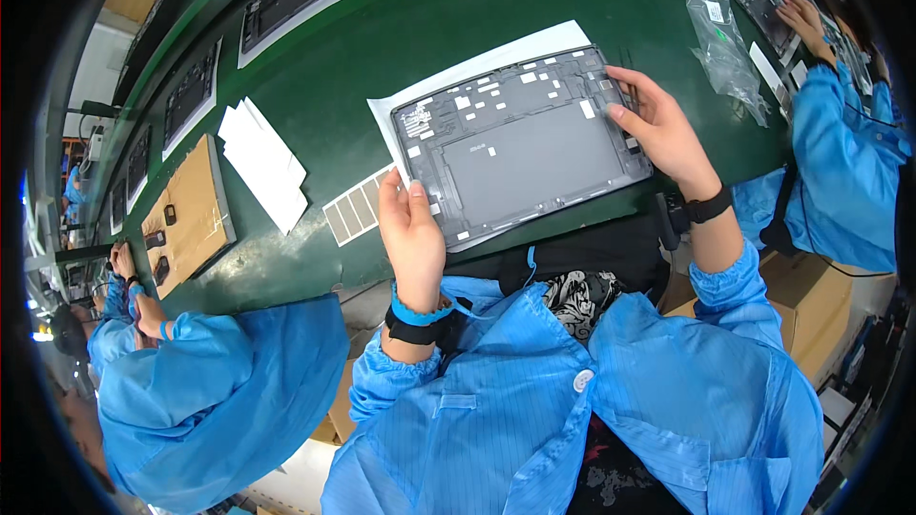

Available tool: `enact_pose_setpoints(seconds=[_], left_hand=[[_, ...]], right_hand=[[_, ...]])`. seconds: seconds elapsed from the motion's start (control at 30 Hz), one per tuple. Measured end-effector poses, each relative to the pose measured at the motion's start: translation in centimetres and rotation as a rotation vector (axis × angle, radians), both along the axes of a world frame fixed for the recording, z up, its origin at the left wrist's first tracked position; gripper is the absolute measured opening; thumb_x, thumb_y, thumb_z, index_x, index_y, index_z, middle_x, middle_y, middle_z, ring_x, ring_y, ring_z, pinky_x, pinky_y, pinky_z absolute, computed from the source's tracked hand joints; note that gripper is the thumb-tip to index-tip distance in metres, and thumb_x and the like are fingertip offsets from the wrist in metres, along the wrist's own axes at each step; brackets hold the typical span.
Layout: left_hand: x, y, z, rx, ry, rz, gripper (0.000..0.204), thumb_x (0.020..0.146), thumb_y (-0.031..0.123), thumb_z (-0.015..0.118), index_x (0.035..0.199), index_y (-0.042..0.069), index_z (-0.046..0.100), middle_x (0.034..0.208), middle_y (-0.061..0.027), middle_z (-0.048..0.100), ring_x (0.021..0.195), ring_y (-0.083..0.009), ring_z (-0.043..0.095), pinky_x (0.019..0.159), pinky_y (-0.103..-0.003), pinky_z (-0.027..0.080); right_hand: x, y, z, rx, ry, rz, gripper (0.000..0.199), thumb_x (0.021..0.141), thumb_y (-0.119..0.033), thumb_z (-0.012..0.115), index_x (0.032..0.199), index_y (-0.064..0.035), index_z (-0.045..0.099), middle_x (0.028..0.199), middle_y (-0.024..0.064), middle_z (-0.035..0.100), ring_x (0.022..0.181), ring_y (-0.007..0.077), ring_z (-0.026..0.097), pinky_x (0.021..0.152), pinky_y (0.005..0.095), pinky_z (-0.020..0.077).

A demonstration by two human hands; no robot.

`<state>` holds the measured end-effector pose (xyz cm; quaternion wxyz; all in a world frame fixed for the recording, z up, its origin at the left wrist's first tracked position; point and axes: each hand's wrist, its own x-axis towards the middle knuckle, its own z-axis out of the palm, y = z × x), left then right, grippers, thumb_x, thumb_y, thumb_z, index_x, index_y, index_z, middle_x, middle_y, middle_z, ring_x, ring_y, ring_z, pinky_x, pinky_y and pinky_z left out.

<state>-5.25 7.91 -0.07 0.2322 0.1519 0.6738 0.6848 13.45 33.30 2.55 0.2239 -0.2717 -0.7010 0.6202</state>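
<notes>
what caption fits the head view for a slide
Left hand and right hand hold a dark grey tablet back cover over white paper on a green conveyor.

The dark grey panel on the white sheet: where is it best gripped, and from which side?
Probably by its two short edges, from the sides. The dark grey panel is broad, thin and flat; the left hand and right hand already sit at opposite ends, clear of the white stickers.
</notes>
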Motion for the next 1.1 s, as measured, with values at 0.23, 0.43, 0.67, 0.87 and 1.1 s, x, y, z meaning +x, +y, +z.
enact_pose_setpoints(seconds=[0.23,0.43,0.67,0.87,1.1], left_hand=[[-0.5,0.0,2.2,-0.452,0.482,-0.081,0.035,0.093,0.007,0.057,0.124,-0.008,0.055,0.098,-0.0230,0.064,0.087,-0.0406,0.063,0.078,-0.042,0.049],[0.2,-1.6,2.7,-0.556,0.996,-0.043,0.044,0.088,0.011,0.066,0.128,-0.004,0.056,0.119,-0.0217,0.055,0.107,-0.0376,0.054,0.093,-0.044,0.044],[-1.1,-6.8,1.6,-0.776,1.077,-0.208,0.048,0.090,0.022,0.067,0.135,0.009,0.058,0.146,-0.0197,0.044,0.136,-0.0410,0.040,0.111,-0.052,0.032],[-1.7,-7.2,1.5,-0.784,1.040,-0.211,0.049,0.088,0.027,0.069,0.135,0.018,0.060,0.149,-0.0157,0.042,0.139,-0.0423,0.036,0.113,-0.059,0.027],[-1.1,-7.0,0.4,-0.807,1.069,-0.226,0.054,0.084,0.045,0.071,0.132,0.023,0.062,0.148,-0.0172,0.040,0.140,-0.0463,0.030,0.109,-0.069,0.020]], right_hand=[[-0.2,0.2,0.9,0.595,-0.272,0.055,0.053,0.094,-0.013,0.060,0.144,-0.0133,0.044,0.129,0.0180,0.058,0.116,0.0325,0.056,0.100,0.0403,0.0435],[-0.7,1.1,0.8,0.842,-0.391,0.047,0.056,0.091,-0.014,0.063,0.144,-0.0132,0.045,0.135,0.0158,0.056,0.118,0.0333,0.056,0.097,0.0377,0.0460],[0.1,-4.6,6.7,0.053,0.158,-0.109,0.032,0.100,-0.026,0.055,0.121,-0.0032,0.065,0.089,0.0052,0.067,0.070,0.0033,0.052,0.057,0.0182,0.0388],[-11.5,-11.9,3.0,-0.107,0.083,0.318,0.026,0.099,-0.022,0.057,0.109,-0.0006,0.067,0.082,0.0027,0.066,0.070,0.0065,0.058,0.062,0.0214,0.0466],[-16.1,-13.3,-0.5,0.041,-0.023,0.282,0.017,0.091,-0.013,0.060,0.094,0.0031,0.065,0.073,0.0053,0.066,0.065,0.0090,0.063,0.061,0.0257,0.0505]])
